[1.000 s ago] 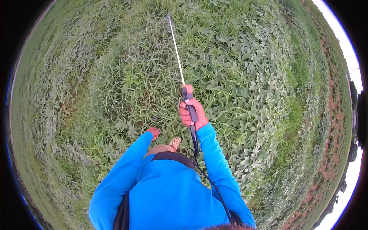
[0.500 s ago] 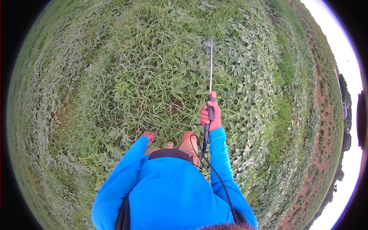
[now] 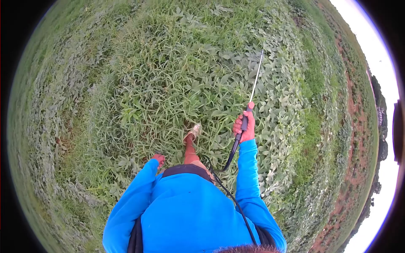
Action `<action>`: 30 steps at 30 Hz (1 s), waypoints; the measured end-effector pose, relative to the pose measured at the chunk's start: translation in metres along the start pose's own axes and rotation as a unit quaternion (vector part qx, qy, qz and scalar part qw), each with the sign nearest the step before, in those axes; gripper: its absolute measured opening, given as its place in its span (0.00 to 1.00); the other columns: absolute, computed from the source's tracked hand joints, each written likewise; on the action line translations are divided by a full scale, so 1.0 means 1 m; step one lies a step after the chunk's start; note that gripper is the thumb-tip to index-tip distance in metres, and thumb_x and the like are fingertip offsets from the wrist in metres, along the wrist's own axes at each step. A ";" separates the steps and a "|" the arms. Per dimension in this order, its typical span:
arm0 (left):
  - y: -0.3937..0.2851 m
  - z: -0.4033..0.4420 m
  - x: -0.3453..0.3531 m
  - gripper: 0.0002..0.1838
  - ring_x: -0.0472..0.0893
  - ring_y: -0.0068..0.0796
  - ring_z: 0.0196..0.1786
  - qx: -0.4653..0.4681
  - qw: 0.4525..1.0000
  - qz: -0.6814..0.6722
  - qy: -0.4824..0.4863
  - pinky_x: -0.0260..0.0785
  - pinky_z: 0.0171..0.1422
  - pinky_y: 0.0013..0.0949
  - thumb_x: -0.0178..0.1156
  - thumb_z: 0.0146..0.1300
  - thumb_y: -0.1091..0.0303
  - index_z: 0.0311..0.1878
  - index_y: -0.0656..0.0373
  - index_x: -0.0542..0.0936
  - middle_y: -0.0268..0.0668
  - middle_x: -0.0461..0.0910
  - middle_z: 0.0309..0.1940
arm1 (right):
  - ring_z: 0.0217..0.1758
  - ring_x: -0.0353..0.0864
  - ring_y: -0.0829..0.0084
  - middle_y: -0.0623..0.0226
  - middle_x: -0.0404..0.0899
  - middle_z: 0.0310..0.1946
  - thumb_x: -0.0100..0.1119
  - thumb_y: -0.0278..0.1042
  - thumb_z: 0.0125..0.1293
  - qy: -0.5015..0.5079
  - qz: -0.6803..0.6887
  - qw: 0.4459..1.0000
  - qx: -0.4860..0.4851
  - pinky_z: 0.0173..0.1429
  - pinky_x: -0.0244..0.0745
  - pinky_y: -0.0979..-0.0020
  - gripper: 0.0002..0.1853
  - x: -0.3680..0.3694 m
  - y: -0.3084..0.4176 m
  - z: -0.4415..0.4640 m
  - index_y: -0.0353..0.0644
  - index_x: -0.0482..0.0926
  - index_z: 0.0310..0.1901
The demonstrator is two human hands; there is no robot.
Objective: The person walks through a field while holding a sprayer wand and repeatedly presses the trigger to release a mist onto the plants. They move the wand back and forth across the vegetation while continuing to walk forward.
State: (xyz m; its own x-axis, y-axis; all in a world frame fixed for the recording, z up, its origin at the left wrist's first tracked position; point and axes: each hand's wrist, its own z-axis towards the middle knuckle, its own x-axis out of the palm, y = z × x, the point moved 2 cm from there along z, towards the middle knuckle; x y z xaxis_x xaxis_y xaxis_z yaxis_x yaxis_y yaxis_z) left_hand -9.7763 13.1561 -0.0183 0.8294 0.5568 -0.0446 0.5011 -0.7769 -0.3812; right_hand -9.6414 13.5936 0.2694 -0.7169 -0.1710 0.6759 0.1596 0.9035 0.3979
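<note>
My right hand [image 3: 245, 125] is wrapped round the black trigger handle of a spray wand [image 3: 256, 79], its thumb stretched along the top. The thin metal tube points forward and a little right, its tip over the broad-leaved plants [image 3: 278, 80]. From the handle's lower end a black hose [image 3: 230, 159] bends back to my right side. My left hand [image 3: 159, 159] is beside my left hip with its fingers curled. Whatever it may hold is hidden.
Dense grass [image 3: 156, 80] and leafy plants cover the ground ahead. My shoe [image 3: 194, 130] is among the grass. Dark straps run along both sides of my blue top [image 3: 190, 211]. Strips of reddish soil [image 3: 352, 168] lie far right, with trees beyond.
The wand has swung from nearly straight ahead to the right, with my right hand shifting right. One foot has come forward into view. My left hand has moved slightly left and down.
</note>
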 end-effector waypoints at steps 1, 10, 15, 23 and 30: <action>-0.014 0.001 0.000 0.13 0.70 0.27 0.16 -0.011 1.000 0.013 -0.007 0.60 0.15 0.33 0.52 0.66 0.56 0.40 0.56 0.76 0.36 0.76 0.23 | 0.11 0.61 0.81 0.75 0.62 0.15 0.60 0.48 0.57 -0.010 -0.009 1.000 -0.017 0.11 0.57 0.79 0.16 0.005 0.009 0.010 0.49 0.66 0.26; -0.177 0.032 -0.022 0.16 0.69 0.21 0.17 0.097 0.995 -0.013 0.029 0.60 0.16 0.28 0.52 0.66 0.54 0.42 0.58 0.75 0.33 0.75 0.24 | 0.11 0.59 0.81 0.75 0.62 0.16 0.60 0.49 0.59 -0.019 0.029 0.999 0.009 0.11 0.57 0.80 0.16 0.052 0.038 0.071 0.49 0.67 0.27; -0.259 0.043 -0.027 0.14 0.68 0.20 0.18 0.103 0.994 -0.029 -0.029 0.60 0.18 0.27 0.53 0.66 0.56 0.40 0.59 0.76 0.33 0.74 0.23 | 0.10 0.57 0.81 0.73 0.61 0.16 0.56 0.47 0.60 0.057 0.097 0.986 0.124 0.11 0.58 0.78 0.15 0.078 0.046 0.054 0.45 0.68 0.29; -0.249 0.055 -0.006 0.15 0.68 0.19 0.20 0.069 0.997 -0.021 -0.015 0.61 0.22 0.26 0.52 0.65 0.54 0.40 0.57 0.76 0.29 0.74 0.23 | 0.11 0.56 0.78 0.71 0.60 0.18 0.53 0.44 0.62 0.190 0.158 0.928 0.280 0.12 0.57 0.74 0.13 0.104 0.041 0.048 0.43 0.65 0.33; -0.141 0.054 -0.010 0.13 0.68 0.22 0.17 0.011 0.998 -0.062 0.026 0.60 0.19 0.29 0.52 0.64 0.59 0.43 0.58 0.76 0.32 0.74 0.22 | 0.11 0.55 0.81 0.73 0.59 0.19 0.53 0.44 0.62 0.249 0.100 0.899 0.346 0.12 0.55 0.76 0.12 0.147 0.010 0.092 0.45 0.66 0.34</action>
State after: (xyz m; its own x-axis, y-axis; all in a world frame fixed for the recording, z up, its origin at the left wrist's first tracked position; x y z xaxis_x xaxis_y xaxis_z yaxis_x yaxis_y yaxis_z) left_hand -9.8683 13.2761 -0.0136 0.7730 0.6321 0.0531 0.5963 -0.6956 -0.4008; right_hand -9.8079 13.6141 0.3158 -0.3004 0.0239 0.9535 -0.3331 0.9341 -0.1284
